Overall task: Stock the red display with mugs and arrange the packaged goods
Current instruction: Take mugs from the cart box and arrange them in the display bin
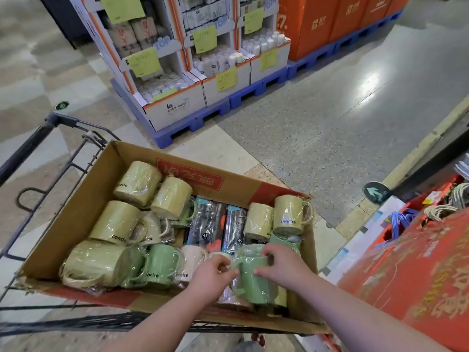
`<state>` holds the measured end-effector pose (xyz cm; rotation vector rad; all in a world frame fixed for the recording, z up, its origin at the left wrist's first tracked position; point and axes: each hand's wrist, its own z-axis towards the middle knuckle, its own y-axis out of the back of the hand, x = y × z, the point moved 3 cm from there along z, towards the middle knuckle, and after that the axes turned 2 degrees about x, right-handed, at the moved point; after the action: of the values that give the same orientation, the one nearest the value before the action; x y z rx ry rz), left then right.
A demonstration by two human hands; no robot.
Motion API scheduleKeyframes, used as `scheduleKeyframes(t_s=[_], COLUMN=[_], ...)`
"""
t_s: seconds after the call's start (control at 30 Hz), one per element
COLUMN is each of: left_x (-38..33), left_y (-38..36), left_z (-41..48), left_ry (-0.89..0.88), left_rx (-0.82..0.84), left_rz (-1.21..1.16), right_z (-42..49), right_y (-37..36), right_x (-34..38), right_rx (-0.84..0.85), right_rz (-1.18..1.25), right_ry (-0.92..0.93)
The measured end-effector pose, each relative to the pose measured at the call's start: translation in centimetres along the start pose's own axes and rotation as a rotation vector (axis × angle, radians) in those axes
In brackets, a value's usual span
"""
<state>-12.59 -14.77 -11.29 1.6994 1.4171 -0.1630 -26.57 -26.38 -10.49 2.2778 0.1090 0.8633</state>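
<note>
A cardboard box (83, 199) sits in a black cart and holds several plastic-wrapped mugs, yellow-green and pale green, plus two dark packaged bottles (208, 222). At the box's near right, both hands grip one wrapped green mug (253, 283). My left hand (210, 275) pinches its left side near the handle. My right hand (281, 265) lies over its top and right side. The red display (418, 270) stands at the right edge, beside the cart.
The black wire cart (38, 148) frames the box on the left. White cardboard displays on blue pallets (193, 123) stand ahead, orange boxes (317, 29) farther right. Bundled rope-handled bags (449, 204) lie on the red display's top. Grey floor stretches between.
</note>
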Motion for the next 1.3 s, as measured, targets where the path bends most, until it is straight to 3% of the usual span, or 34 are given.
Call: scheduleKeyframes(t_s=[0.27, 0.47, 0.7, 0.83, 0.93, 1.13, 1.3], left_x=[0.3, 0.1, 1.0, 1.1, 1.4, 1.9, 1.9], left_y=[0.5, 1.6, 3.0, 3.3, 3.5, 3.8, 3.9], left_z=[-0.3, -0.1, 0.1, 0.0, 0.2, 0.3, 0.4], left_ry=[0.013, -0.001, 0.058, 0.053, 0.061, 0.080, 0.084], left_rx=[-0.023, -0.159, -0.203, -0.213, -0.228, -0.253, -0.246], left_rz=[-0.074, -0.152, -0.188, -0.187, -0.168, -0.173, -0.177], right_z=[1.0, 1.7, 5.0, 6.8, 7.7, 8.0, 8.6], right_y=[0.0, 0.9, 6.4, 7.7, 7.2, 7.0, 6.9], right_x=[1.2, 1.2, -5.5, -7.8, -8.0, -7.8, -8.1], right_rx=[-0.003, 0.012, -0.386, -0.349, -0.315, -0.446, -0.318], right_rz=[0.018, 0.139, -0.048, 0.046, 0.077, 0.367, 0.356], right_ry=[0.067, 0.101, -0.270, -0.485, -0.478, -0.472, -0.536])
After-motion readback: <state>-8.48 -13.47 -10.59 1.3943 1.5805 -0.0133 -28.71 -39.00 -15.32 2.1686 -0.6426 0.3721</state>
